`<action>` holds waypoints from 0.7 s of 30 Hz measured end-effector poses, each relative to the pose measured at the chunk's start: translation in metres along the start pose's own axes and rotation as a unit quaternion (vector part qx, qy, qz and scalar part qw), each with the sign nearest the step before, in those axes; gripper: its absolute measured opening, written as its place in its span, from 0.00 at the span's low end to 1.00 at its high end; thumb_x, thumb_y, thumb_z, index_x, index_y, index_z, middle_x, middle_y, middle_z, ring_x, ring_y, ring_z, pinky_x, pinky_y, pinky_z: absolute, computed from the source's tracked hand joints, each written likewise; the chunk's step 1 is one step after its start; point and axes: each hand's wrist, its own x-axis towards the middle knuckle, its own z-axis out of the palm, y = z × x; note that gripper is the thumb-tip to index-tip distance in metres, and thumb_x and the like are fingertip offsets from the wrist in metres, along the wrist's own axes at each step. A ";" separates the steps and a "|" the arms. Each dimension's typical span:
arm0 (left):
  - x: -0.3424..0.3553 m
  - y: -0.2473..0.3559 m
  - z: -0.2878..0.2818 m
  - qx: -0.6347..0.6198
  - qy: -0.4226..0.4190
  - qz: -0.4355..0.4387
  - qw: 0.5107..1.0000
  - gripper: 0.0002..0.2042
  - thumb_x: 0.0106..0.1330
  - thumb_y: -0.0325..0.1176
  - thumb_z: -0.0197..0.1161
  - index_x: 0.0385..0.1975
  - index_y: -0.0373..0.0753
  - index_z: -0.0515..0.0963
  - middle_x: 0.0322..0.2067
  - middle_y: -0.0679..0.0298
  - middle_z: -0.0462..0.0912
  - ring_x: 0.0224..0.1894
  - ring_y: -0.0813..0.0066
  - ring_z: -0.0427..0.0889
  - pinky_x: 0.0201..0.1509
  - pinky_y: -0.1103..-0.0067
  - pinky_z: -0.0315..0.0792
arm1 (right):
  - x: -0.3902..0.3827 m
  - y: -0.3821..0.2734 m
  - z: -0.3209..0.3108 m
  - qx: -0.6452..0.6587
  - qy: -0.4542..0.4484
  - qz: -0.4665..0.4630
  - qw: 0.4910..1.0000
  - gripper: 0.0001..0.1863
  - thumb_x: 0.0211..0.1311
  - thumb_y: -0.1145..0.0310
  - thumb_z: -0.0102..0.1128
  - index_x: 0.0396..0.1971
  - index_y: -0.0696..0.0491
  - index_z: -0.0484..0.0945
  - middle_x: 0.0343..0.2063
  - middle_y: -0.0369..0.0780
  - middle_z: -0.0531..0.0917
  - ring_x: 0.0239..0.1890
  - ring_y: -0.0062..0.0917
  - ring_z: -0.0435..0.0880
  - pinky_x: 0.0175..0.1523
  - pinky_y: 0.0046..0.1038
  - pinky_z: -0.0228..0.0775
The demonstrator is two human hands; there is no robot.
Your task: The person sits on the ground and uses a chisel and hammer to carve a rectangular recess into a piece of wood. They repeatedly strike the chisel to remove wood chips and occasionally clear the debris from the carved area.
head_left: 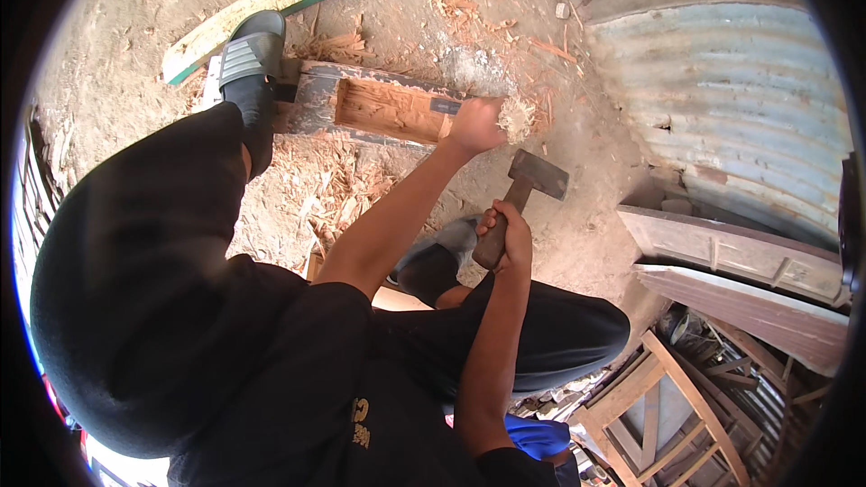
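Hammer [539,174] is jutting from the gripping right hand [510,233]; ahead, the outstretched left hand [478,125] is clutching a chisel [444,106].

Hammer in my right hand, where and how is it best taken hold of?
Probably by the handle of the hammer, well below the head, coming from the lower right, with fingers wrapped around it, much as the right hand grips it. The handle slants toward the lower left, and the blocky head sits crosswise at its upper end, so that grip should leave the head free.
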 end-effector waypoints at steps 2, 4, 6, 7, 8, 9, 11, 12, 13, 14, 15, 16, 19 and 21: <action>-0.001 -0.004 -0.003 0.001 0.010 -0.007 1.000 0.23 0.36 0.29 0.58 0.38 0.28 0.75 0.23 0.47 0.77 0.28 0.50 0.77 0.35 0.65 0.72 | -0.003 -0.002 0.003 -0.009 0.006 -0.001 1.000 0.06 0.55 0.72 0.54 0.26 0.54 0.67 0.18 0.35 0.70 0.18 0.16 0.68 0.23 0.20 0.64; -0.002 -0.009 -0.006 0.006 0.017 -0.013 1.000 0.25 0.36 0.29 0.58 0.40 0.28 0.74 0.24 0.46 0.77 0.28 0.50 0.77 0.35 0.65 0.72 | -0.004 -0.003 0.007 -0.012 0.001 0.004 1.000 0.06 0.55 0.72 0.54 0.26 0.55 0.67 0.18 0.35 0.70 0.18 0.15 0.68 0.23 0.20 0.64; -0.002 -0.013 -0.007 0.014 -0.007 -0.041 0.999 0.24 0.36 0.29 0.58 0.39 0.28 0.74 0.24 0.46 0.77 0.29 0.50 0.77 0.36 0.65 0.73 | -0.003 -0.001 0.007 -0.011 -0.005 0.008 1.000 0.06 0.55 0.72 0.54 0.26 0.55 0.67 0.18 0.35 0.70 0.18 0.15 0.68 0.23 0.20 0.64; -0.002 -0.015 -0.007 0.018 -0.019 -0.054 0.998 0.24 0.36 0.29 0.58 0.39 0.28 0.74 0.25 0.46 0.77 0.29 0.50 0.77 0.36 0.65 0.73 | -0.002 -0.001 0.008 -0.009 -0.009 0.010 1.000 0.06 0.55 0.72 0.54 0.26 0.55 0.67 0.18 0.34 0.70 0.18 0.15 0.68 0.23 0.20 0.64; -0.003 -0.016 -0.008 0.017 -0.021 -0.054 0.998 0.24 0.36 0.29 0.58 0.39 0.28 0.74 0.24 0.46 0.77 0.29 0.50 0.77 0.36 0.65 0.73 | -0.001 0.000 0.008 -0.007 -0.013 0.011 1.000 0.06 0.55 0.72 0.54 0.26 0.55 0.67 0.18 0.34 0.70 0.18 0.15 0.68 0.23 0.20 0.64; -0.004 -0.016 -0.007 0.016 -0.023 -0.053 0.998 0.24 0.36 0.29 0.58 0.39 0.28 0.74 0.24 0.46 0.77 0.29 0.49 0.77 0.36 0.65 0.73 | 0.000 0.000 0.008 -0.006 -0.015 0.012 1.000 0.06 0.56 0.71 0.54 0.26 0.55 0.67 0.19 0.35 0.70 0.18 0.15 0.68 0.23 0.20 0.64; -0.004 -0.017 -0.006 0.019 -0.025 -0.046 0.998 0.23 0.36 0.29 0.58 0.38 0.28 0.74 0.24 0.46 0.77 0.29 0.49 0.77 0.36 0.65 0.73 | -0.001 0.000 0.008 -0.006 -0.020 0.012 1.000 0.06 0.56 0.71 0.54 0.27 0.55 0.66 0.19 0.35 0.70 0.18 0.15 0.69 0.23 0.20 0.64; -0.004 -0.018 -0.005 0.023 -0.025 -0.040 0.999 0.23 0.36 0.29 0.58 0.38 0.28 0.74 0.23 0.46 0.77 0.28 0.49 0.77 0.35 0.65 0.73 | -0.001 0.000 0.009 -0.007 -0.020 0.013 1.000 0.06 0.56 0.71 0.54 0.27 0.55 0.66 0.19 0.35 0.70 0.18 0.15 0.69 0.23 0.20 0.64; -0.004 -0.018 -0.005 0.026 -0.026 -0.033 0.999 0.23 0.36 0.29 0.58 0.37 0.29 0.75 0.23 0.46 0.77 0.28 0.48 0.77 0.35 0.65 0.73 | -0.001 0.000 0.009 -0.007 -0.020 0.014 1.000 0.06 0.56 0.71 0.54 0.27 0.55 0.66 0.19 0.35 0.70 0.18 0.15 0.69 0.23 0.20 0.64; -0.004 -0.019 -0.006 0.032 -0.030 -0.038 0.998 0.22 0.36 0.29 0.59 0.37 0.29 0.75 0.22 0.46 0.77 0.28 0.48 0.77 0.35 0.65 0.73 | -0.001 0.000 0.009 -0.008 -0.020 0.015 1.000 0.06 0.56 0.71 0.54 0.27 0.55 0.66 0.19 0.35 0.70 0.18 0.15 0.69 0.22 0.20 0.64; -0.003 -0.020 -0.006 0.037 -0.034 -0.042 0.998 0.22 0.36 0.29 0.59 0.36 0.29 0.75 0.22 0.46 0.77 0.28 0.49 0.77 0.35 0.65 0.73 | -0.001 0.001 0.009 -0.005 -0.020 0.015 1.000 0.06 0.56 0.72 0.54 0.26 0.55 0.66 0.19 0.35 0.70 0.18 0.15 0.69 0.22 0.20 0.64; -0.002 -0.019 -0.007 0.041 -0.039 -0.046 0.997 0.21 0.36 0.29 0.59 0.36 0.29 0.75 0.22 0.46 0.77 0.27 0.49 0.77 0.34 0.65 0.73 | -0.001 0.001 0.009 -0.003 -0.018 0.014 1.000 0.06 0.56 0.72 0.54 0.26 0.55 0.66 0.19 0.35 0.70 0.18 0.15 0.69 0.22 0.20 0.64; 0.001 -0.015 -0.008 0.042 -0.055 -0.061 0.996 0.20 0.37 0.29 0.58 0.34 0.29 0.74 0.21 0.47 0.77 0.28 0.49 0.78 0.34 0.65 0.73 | -0.002 -0.001 0.007 0.006 -0.017 0.014 1.000 0.06 0.56 0.72 0.53 0.26 0.55 0.66 0.19 0.35 0.70 0.18 0.16 0.69 0.23 0.20 0.64; 0.001 -0.017 -0.007 0.044 -0.070 -0.055 0.995 0.20 0.37 0.29 0.58 0.34 0.29 0.74 0.21 0.47 0.77 0.27 0.49 0.78 0.34 0.64 0.72 | -0.005 -0.003 0.007 0.002 -0.018 0.010 1.000 0.06 0.56 0.72 0.53 0.27 0.55 0.67 0.19 0.35 0.70 0.18 0.16 0.68 0.23 0.20 0.64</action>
